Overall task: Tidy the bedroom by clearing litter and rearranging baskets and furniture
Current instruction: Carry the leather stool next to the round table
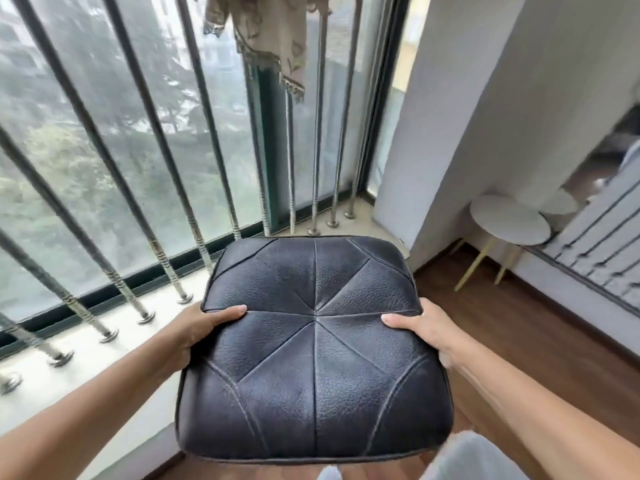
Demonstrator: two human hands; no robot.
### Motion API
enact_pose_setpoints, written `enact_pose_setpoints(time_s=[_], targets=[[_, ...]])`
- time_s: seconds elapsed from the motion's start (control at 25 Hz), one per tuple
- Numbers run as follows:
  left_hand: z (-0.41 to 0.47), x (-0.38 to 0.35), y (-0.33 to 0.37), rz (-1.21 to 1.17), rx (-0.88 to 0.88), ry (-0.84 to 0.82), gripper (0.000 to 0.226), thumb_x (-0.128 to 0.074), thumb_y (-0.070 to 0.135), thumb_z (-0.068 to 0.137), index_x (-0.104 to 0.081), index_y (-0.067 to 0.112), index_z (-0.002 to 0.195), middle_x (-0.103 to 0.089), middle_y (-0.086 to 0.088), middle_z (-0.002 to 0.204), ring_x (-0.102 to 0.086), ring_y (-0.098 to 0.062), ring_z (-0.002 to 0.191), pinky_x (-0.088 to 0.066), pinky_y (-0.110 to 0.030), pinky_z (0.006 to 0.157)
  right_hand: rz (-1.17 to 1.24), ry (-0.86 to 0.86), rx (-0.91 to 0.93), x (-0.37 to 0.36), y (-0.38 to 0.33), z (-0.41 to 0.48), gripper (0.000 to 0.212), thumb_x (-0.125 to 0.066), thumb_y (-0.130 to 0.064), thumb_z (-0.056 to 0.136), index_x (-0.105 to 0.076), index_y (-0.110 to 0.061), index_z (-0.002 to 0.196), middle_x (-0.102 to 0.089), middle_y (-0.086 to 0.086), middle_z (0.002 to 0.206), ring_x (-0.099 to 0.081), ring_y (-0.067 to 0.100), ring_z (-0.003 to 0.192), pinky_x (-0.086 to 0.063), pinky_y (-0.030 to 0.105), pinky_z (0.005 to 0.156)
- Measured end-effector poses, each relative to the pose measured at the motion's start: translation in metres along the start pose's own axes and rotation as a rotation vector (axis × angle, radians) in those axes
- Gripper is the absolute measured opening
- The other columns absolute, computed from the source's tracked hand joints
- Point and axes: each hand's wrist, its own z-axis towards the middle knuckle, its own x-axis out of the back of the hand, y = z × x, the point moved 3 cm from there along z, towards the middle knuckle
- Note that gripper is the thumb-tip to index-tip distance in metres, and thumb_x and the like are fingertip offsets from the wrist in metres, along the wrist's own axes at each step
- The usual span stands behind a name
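Window glass (pixel 52 150) at 10 o'clock stands behind metal bars (pixel 317 150). Bar feet rest on the white sill (pixel 114 358) at 8 o'clock. Patterned curtain (pixel 273 39) hangs at 12 o'clock. White wall (pixel 485 98) at 2 o'clock; wood floor (pixel 519 323) at 4 o'clock.

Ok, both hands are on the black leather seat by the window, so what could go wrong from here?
1. The left hand and right hand hold the black leather seat only by its side edges, thumbs on top; the smooth cover could slip.
2. Its far edge lies close to the window bars and the sill; pushing forward may knock them.
3. Swung to the right, it could hit the white side table.
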Motion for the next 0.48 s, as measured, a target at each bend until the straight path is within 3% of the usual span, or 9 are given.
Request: enact_pose_setpoints(time_s=[0.16,0.28,0.4,0.48], targets=[[0.036,-0.094,0.04,0.071,-0.023,-0.134,0.037,-0.081,0.023,0.068,-0.066,0.009,0.1,-0.076,-0.01,0.079,-0.07,-0.028,0.077,-0.054,-0.031,0.068,0.072,0.183,-0.031,0.082,0.022,-0.002,0.066,-0.091,-0.034,0.053,-0.059,-0.015,0.108,-0.069,0.002,0.104,-0.066,0.019,0.096,-0.053,0.035,0.087],[0.058,-0.15,0.063,0.139,-0.034,-0.235,0.036,-0.081,0.022,0.07,-0.066,0.008,0.1,-0.075,-0.012,0.083,-0.07,-0.028,0.078,-0.054,-0.029,0.066,0.157,0.279,-0.061,0.125,0.035,-0.011,0.059,-0.088,-0.024,0.062,-0.056,-0.012,0.11,-0.068,0.004,0.104,-0.065,0.019,0.094,-0.052,0.033,0.079],[0.085,-0.206,0.086,0.188,-0.034,-0.331,0.033,-0.081,0.021,0.07,-0.064,0.01,0.096,-0.075,-0.006,0.072,-0.07,-0.026,0.076,-0.053,-0.028,0.063,0.215,0.392,-0.095,0.163,0.048,-0.013,0.059,-0.088,-0.022,0.062,-0.056,-0.011,0.11,-0.068,0.006,0.105,-0.066,0.021,0.094,-0.053,0.035,0.082],[0.103,-0.239,0.098,0.222,-0.025,-0.4,0.033,-0.08,0.021,0.071,-0.065,0.01,0.097,-0.076,-0.009,0.078,-0.07,-0.026,0.074,-0.054,-0.028,0.062,0.257,0.454,-0.118,0.181,0.054,-0.011,0.06,-0.089,-0.022,0.061,-0.056,-0.01,0.111,-0.068,0.007,0.105,-0.066,0.022,0.094,-0.053,0.034,0.08]])
